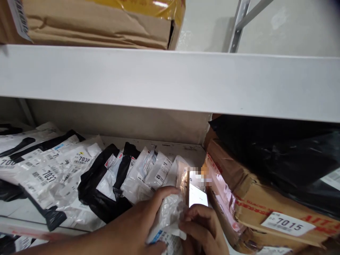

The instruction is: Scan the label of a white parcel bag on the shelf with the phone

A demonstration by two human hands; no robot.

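Left hand (148, 216) lies over a white poly parcel (170, 212) on the lower shelf (172, 145), fingers curled closed on its top edge. Right hand (203, 226) pinches the same parcel from 3 o'clock, fingers closed on the wrinkled film. Parcel sits at the front of the shelf, between a row of bagged parcels (127, 173) at 9 o'clock and a taped carton (255, 198) at 3 o'clock.

Judgement: light, soft, slack film; slippery, crumples under grip. Best held by the bulk of the contents, not the loose film alone.

A phone (198, 193) stands just behind the parcel, screen lit; part of it is blurred. What props it cannot be told. Parcel's lower end and both wrists are cut off at the bottom edge. Label text unreadable.
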